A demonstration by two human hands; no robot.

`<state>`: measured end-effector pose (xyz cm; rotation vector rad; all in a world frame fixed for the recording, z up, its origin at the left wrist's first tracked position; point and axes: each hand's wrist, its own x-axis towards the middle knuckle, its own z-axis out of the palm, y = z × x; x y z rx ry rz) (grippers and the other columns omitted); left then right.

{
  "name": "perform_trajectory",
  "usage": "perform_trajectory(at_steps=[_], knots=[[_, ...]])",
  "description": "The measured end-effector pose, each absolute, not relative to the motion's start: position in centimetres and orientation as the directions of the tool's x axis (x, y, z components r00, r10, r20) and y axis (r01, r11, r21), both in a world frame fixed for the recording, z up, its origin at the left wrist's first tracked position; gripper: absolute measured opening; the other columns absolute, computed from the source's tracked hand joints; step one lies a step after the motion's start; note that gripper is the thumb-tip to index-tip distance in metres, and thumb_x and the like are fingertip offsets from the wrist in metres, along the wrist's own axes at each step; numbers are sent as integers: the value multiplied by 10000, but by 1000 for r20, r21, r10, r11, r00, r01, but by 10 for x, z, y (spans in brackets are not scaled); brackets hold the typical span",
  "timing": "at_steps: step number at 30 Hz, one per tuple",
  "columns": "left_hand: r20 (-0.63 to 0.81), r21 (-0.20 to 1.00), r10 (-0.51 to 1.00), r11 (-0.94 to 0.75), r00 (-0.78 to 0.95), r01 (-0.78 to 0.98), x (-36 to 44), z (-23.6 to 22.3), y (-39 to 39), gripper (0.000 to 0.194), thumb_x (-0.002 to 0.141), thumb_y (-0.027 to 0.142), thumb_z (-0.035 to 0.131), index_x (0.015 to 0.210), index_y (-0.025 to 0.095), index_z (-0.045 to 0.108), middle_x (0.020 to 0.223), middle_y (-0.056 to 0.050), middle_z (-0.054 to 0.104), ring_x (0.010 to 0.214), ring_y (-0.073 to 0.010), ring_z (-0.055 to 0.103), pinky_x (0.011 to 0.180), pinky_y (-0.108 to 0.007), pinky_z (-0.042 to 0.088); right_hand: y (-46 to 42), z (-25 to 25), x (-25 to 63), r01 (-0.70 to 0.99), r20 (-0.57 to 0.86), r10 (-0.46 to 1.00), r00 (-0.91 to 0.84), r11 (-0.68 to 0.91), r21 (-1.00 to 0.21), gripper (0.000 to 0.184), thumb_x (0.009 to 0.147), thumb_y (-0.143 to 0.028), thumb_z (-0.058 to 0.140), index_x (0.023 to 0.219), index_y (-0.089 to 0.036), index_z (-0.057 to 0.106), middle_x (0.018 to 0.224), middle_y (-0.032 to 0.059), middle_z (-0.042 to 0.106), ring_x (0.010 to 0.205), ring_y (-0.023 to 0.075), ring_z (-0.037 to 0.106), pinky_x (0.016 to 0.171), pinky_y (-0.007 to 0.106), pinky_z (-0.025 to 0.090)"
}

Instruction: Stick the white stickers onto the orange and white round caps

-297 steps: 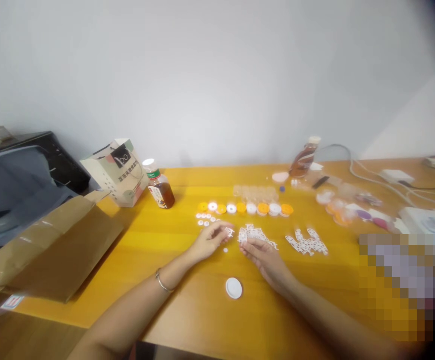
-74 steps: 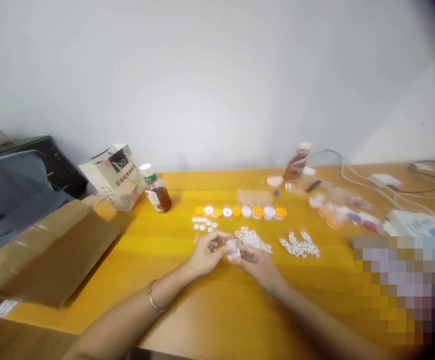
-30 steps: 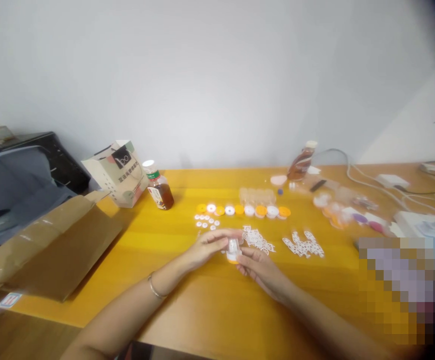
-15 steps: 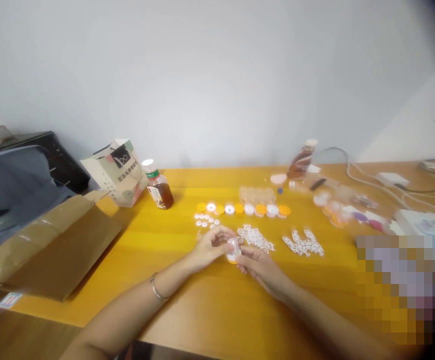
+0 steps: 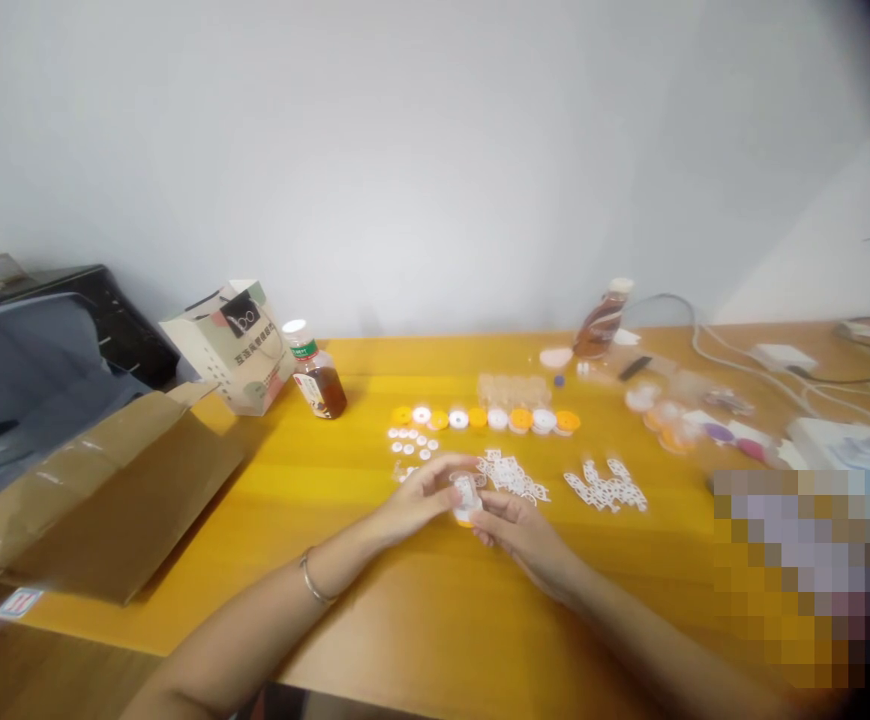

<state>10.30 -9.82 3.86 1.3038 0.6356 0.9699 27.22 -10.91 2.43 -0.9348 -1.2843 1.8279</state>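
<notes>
Both my hands meet over the yellow table [image 5: 420, 610] and pinch a small white and orange plastic piece [image 5: 466, 498] between them. My left hand [image 5: 418, 498] closes on it from the left, with a bracelet on that wrist. My right hand [image 5: 519, 525] holds it from below and to the right. Just behind lie two heaps of white cut-out parts [image 5: 514, 475] [image 5: 609, 488], a cluster of small white discs [image 5: 411, 441] and a row of orange and white round caps [image 5: 491, 419].
A brown-liquid bottle [image 5: 315, 378] and a paper bag [image 5: 231, 345] stand at the back left, beside an open cardboard box [image 5: 97, 495]. Another bottle [image 5: 601, 320], cables and coloured bits lie at the back right. A blurred patch covers the right edge.
Ten seconds ago my hands lay apart on the parts and a white cap lay near the front edge. Now they hold a white and orange piece together; that cap is gone from the table.
</notes>
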Motion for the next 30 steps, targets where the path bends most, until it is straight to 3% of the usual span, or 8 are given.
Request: perform_trajectory(at_steps=[3,5,10,13,17,21,27,30], knots=[[175,957,875,-44,451,-287,104,36,-99,421,741,335,599,1114,188,468,1031,-95,566,947,-205,541,799,-317,412,-110,26,272,-142,-140,857,-495,-238,-961,206,647,-356,676,725,-169,638,562,-40,505,510,74,393,512,214,302],[177,952,852,-20,493,-306,103,36,-99,381,773,336,559,1112,189,471,1099,-110,537,1017,-226,512,838,-349,397,-109,26,271,-140,-134,862,-490,-230,-963,200,649,-357,674,709,-169,636,556,-42,498,509,73,392,510,213,299],[221,970,851,-140,477,-199,99,41,-97,220,789,326,532,906,163,621,1118,-97,524,1060,-227,473,879,-341,364,-109,26,272,-120,-126,853,-507,-215,-969,222,648,-359,672,760,-169,644,591,-32,516,525,78,395,512,216,303],[205,977,855,-150,477,-152,99,42,-96,250,770,342,553,946,175,615,1142,-93,507,1087,-224,447,867,-326,373,-109,27,272,-106,-135,854,-502,-215,-971,224,653,-364,665,768,-173,643,583,-35,509,522,81,394,509,218,300],[170,984,901,-133,399,-118,99,41,-96,299,709,313,632,963,165,572,971,-74,575,897,-180,537,769,-285,411,-109,29,271,-117,-126,857,-500,-211,-970,199,648,-354,669,728,-175,640,563,-42,501,516,77,387,509,214,301],[149,984,874,-86,462,-155,98,43,-97,319,758,324,572,1036,170,541,1111,-97,530,996,-200,502,813,-298,397,-109,28,271,-104,-130,861,-492,-207,-973,206,650,-367,659,718,-174,644,561,-40,503,511,76,390,509,215,308],[145,981,902,-79,406,-177,98,42,-95,258,765,371,540,853,133,587,961,-84,577,896,-194,532,740,-287,404,-109,27,272,-79,-141,853,-502,-208,-975,222,652,-367,660,786,-189,655,570,-35,516,519,88,408,519,226,323],[168,979,914,-111,370,-171,98,40,-94,253,712,339,615,861,143,557,892,-58,575,815,-156,539,694,-252,403,-109,27,272,-71,-146,855,-498,-208,-976,224,646,-375,665,766,-187,654,577,-29,522,518,92,410,513,228,323]])
